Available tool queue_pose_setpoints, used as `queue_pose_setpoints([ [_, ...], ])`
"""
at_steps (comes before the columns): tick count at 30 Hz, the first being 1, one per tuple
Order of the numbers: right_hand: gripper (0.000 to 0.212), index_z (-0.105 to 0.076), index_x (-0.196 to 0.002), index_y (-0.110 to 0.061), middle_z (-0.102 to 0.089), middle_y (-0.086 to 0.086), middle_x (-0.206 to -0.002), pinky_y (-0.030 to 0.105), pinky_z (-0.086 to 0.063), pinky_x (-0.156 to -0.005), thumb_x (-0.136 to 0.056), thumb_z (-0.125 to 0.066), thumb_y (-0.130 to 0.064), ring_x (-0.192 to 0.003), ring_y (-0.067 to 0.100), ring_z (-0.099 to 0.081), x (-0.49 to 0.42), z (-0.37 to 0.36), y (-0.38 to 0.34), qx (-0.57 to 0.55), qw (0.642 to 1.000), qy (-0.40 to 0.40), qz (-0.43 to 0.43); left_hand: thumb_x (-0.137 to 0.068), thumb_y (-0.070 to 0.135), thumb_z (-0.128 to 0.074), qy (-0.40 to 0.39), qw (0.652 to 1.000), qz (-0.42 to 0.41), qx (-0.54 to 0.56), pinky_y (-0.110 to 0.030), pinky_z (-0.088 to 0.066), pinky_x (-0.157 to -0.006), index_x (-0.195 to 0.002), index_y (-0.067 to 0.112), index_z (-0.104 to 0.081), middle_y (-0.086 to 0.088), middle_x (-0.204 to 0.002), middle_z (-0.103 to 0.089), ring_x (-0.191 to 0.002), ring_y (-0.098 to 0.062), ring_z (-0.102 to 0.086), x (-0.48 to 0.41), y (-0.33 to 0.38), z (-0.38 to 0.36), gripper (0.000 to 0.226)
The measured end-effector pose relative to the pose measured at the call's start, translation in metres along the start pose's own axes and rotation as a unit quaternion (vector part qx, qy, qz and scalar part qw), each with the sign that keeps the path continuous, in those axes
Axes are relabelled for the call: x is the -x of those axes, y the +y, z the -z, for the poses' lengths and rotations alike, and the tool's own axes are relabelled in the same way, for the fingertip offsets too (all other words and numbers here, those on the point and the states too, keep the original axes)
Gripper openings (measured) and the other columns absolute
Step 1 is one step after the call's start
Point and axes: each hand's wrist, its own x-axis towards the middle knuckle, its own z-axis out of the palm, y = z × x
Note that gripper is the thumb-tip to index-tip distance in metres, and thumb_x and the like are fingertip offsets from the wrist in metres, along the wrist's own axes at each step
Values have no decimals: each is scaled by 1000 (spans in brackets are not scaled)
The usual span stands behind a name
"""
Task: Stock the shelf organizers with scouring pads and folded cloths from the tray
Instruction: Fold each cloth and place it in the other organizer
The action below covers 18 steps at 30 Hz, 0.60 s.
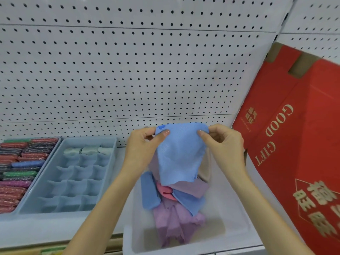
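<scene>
One soft blue fabric cloth [179, 155], corners pinched in our left hand [141, 147] and right hand [225, 144]; we judged edges needed matching.

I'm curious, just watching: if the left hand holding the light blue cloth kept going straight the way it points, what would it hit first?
Probably the white perforated back panel: the left hand, pinching the light blue cloth, points forward and up toward it. Depth is unclear.

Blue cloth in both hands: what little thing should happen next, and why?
Probably fold it in half. The left hand and right hand pinch the blue cloth by its corners; it hangs unfolded over the tray, and small cells in the organizer hold only folded cloths.
</scene>
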Motion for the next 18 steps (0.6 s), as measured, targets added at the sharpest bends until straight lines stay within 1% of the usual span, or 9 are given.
queue_pose_setpoints([
  [2, 11, -67, -71, -18, -64, -10, -63, 10, -40, -54, -80, -72, -15, -55, 0, -52, 4, -2, -2, 42, 998, 47, 18, -76, 33, -74, 23, 999, -8, -27, -30, -23, -58, -59, -4, -47, -2, -55, -34, -55, -13, -28, -3, 2, 0, 48],
  [3, 11, -65, -71, -19, -63, -11, -63, 12, -40, -55, -79, -73, -16, -56, 2, -52, 6, -5, -3, 54, 995, 73, 31, -78, 24, -75, 29, 999, -13, -37, -29, -23, -56, -58, -1, -48, -5, -52, -33, -51, -14, -28, -4, 4, -2, 42],
  [5, 15, -61, -70, -22, -61, -11, -63, 24, -45, -60, -77, -73, -20, -60, 7, -53, 12, -13, -7, 79, 989, 106, 70, -79, 18, -75, 38, 997, -26, -57, -26, -36, -53, -65, 5, -63, -16, -51, -50, -43, -14, -46, -3, 10, -8, 22],
  [7, 19, -56, -70, -25, -59, -12, -63, 30, -46, -60, -79, -72, -22, -64, 11, -55, 17, -22, -12, 98, 984, 106, 105, -80, 14, -74, 36, 997, -42, -52, -22, -49, -53, -69, 12, -68, -10, -54, -63, -47, -12, -62, 0, 17, -15, 13],
  [10, 18, -49, -78, -26, -56, -16, -63, 25, -43, -62, -87, -65, -25, -63, 6, -54, 10, -23, -20, 83, 986, 101, 104, -82, 15, -72, 44, 995, -59, -62, -22, -49, -54, -72, 4, -67, -9, -54, -63, -46, -8, -60, 0, 24, -17, 16],
  [13, 19, -41, -82, -24, -45, -12, -56, 17, -33, -52, -94, -56, -21, -55, 8, -43, -5, -6, -25, 33, 988, 102, 109, -82, 29, -70, 66, 985, -98, -127, -26, -39, -58, -68, 17, -64, 12, -57, -57, -52, -1, -46, -5, 30, -6, 20],
  [15, 24, -37, -81, -28, -41, -13, -55, 13, -29, -47, -95, -53, -16, -50, 5, -37, -7, 1, -30, -1, 985, 102, 142, -86, 24, -66, 31, 988, -137, -68, -17, -39, -66, -69, 21, -59, 18, -62, -56, -60, 4, -48, -4, 40, 0, 18],
  [17, 21, -39, -84, -29, -47, -23, -59, 8, -29, -48, -94, -52, -17, -49, -2, -40, -3, 0, -35, -18, 973, 140, 185, -88, 21, -61, 3, 985, -169, 23, -14, -37, -63, -72, 12, -53, 11, -63, -52, -63, -3, -47, 0, 53, 1, 20],
  [18, 12, -44, -85, -23, -48, -30, -64, 6, -30, -50, -93, -52, -21, -51, -6, -42, -2, -2, -37, -26, 966, 166, 198, -88, 24, -60, 5, 982, -182, 46, -17, -34, -58, -72, 9, -49, 3, -62, -47, -61, -7, -42, 1, 59, -1, 25],
])
